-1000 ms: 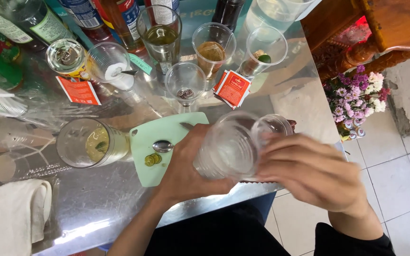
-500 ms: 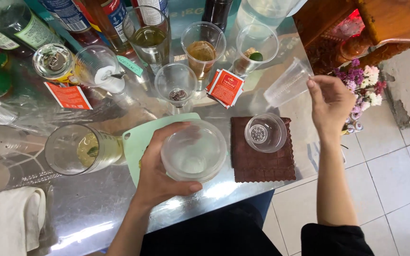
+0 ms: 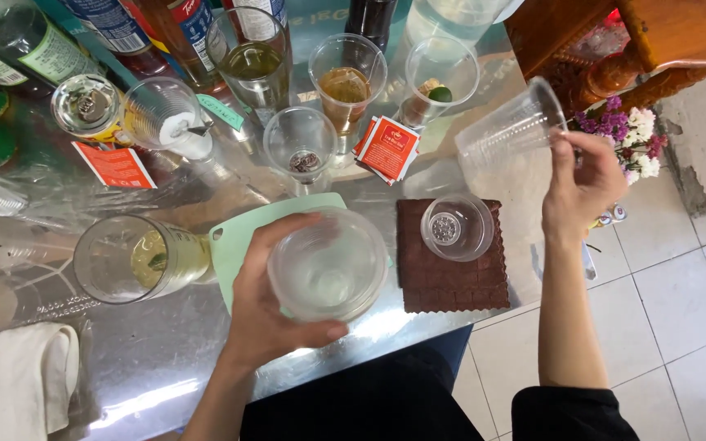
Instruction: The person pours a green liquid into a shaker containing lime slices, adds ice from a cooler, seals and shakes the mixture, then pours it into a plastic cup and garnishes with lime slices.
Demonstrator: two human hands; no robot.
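Left hand (image 3: pixel 267 314) wraps a wide clear cup (image 3: pixel 328 265) over the green board (image 3: pixel 234 245). Right hand (image 3: pixel 586 184), right of the board, pinches a tilted plastic cup (image 3: pixel 508 131) by its base. Judgement: a steady grip on both cups keeps the thin walls uncrushed.

Drinks counter: syrup bottles (image 3: pixel 108 24) (cups (image 3: pixel 345 77) too)

The bottles (image 3: pixel 108 33) at the back are cut off by the top edge, so only their lower parts show. The white cloth (image 3: pixel 14 384) runs off the left and bottom edges. The left hand (image 3: pixel 267 314) hides part of the green board (image 3: pixel 243 245).
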